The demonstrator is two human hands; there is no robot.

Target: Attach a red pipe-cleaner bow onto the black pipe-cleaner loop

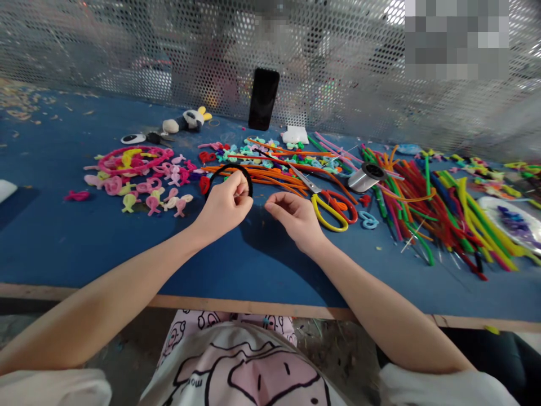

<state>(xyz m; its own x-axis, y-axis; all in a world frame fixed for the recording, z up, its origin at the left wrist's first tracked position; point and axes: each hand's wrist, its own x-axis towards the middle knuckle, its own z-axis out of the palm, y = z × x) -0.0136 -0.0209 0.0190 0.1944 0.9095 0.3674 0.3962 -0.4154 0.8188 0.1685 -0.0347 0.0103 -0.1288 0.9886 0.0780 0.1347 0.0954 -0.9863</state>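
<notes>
My left hand [226, 204] is closed around the lower part of a black hoop [231, 166], which looks like a headband. A red fuzzy piece [204, 184] shows at the hoop's left side; I cannot tell whether it is fastened there. A short gap away, my right hand [298, 219] pinches thumb against forefinger. Whatever lies in that pinch is too small to make out. Beside the right hand lie scissors [330, 213] with yellow and red handles. Orange pipe cleaners [270, 175] lie just behind both hands.
Twisted pink and yellow pieces [154, 189] lie to the left. On the right are a wire spool [366, 177], a pile of coloured pipe cleaners [422, 197] and a plate [492, 206]. A phone [264, 98] leans on the perforated metal screen [338, 73] behind.
</notes>
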